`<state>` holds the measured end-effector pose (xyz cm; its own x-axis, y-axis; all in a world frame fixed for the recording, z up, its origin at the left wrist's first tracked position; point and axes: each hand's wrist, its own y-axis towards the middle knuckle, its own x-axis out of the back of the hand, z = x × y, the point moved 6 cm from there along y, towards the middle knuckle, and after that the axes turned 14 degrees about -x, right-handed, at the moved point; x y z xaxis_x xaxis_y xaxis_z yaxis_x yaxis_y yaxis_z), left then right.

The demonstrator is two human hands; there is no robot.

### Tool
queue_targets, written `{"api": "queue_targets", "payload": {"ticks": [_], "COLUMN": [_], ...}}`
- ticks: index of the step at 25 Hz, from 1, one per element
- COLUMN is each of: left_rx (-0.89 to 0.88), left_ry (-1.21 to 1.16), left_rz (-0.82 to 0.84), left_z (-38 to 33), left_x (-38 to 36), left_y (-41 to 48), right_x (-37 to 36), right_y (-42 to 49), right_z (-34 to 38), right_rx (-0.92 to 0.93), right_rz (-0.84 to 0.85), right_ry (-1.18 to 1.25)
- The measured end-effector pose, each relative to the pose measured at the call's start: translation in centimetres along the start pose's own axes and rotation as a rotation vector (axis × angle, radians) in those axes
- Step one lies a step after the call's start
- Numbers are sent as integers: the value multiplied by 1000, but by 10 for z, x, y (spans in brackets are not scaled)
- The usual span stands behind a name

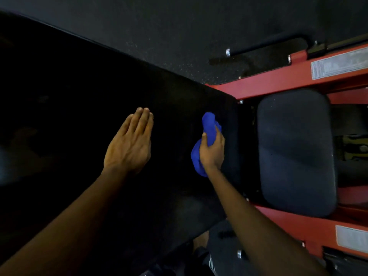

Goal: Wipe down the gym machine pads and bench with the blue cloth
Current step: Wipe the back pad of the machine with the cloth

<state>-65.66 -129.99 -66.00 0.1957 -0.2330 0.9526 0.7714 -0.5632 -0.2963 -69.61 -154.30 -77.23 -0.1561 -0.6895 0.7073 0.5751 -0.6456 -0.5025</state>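
A long black back pad (pixel 79 86) of the bench fills the left and middle of the view. My left hand (pixel 130 143) rests flat on it with its fingers straight and together. My right hand (pixel 212 152) grips a bunched blue cloth (pixel 209 124) and holds it against the pad near its right end. To the right lies the smaller black seat pad (pixel 294 152), a narrow gap apart from the back pad. Neither hand touches the seat pad.
A red steel frame (pixel 278 82) runs around the seat pad, with white labels on its beams. A dark bar with chrome ends (pixel 258 48) lies on the black speckled floor behind. My foot shows below the pad's lower edge.
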Motion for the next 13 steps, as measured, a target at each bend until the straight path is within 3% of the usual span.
{"api": "queue_targets", "payload": {"ticks": [3, 4, 5, 8, 10, 11, 13], "left_rx": [-5, -7, -20, -34, -45, -43, -42], "left_ry": [23, 17, 12, -2, 3, 10, 10], "left_rz": [-6, -6, -14, -39, -22, -17, -6], "left_z": [0, 1, 0, 2, 3, 3, 2], "left_x": [0, -1, -1, -2, -3, -4, -3], "left_y": [2, 3, 4, 3, 3, 4, 5], "right_x": [2, -4, -13, -41, -44, -42, -34], "right_y": [54, 56, 50, -1, -15, -5, 22], "right_z": [31, 53, 80, 153, 161, 161, 152], "right_rx": [-314, -306, -215, 288, 529, 582, 472], "right_rz": [-60, -50, -36, 107, 159, 156, 109], "right_ry": [116, 100, 66, -39, -82, -72, -10]}}
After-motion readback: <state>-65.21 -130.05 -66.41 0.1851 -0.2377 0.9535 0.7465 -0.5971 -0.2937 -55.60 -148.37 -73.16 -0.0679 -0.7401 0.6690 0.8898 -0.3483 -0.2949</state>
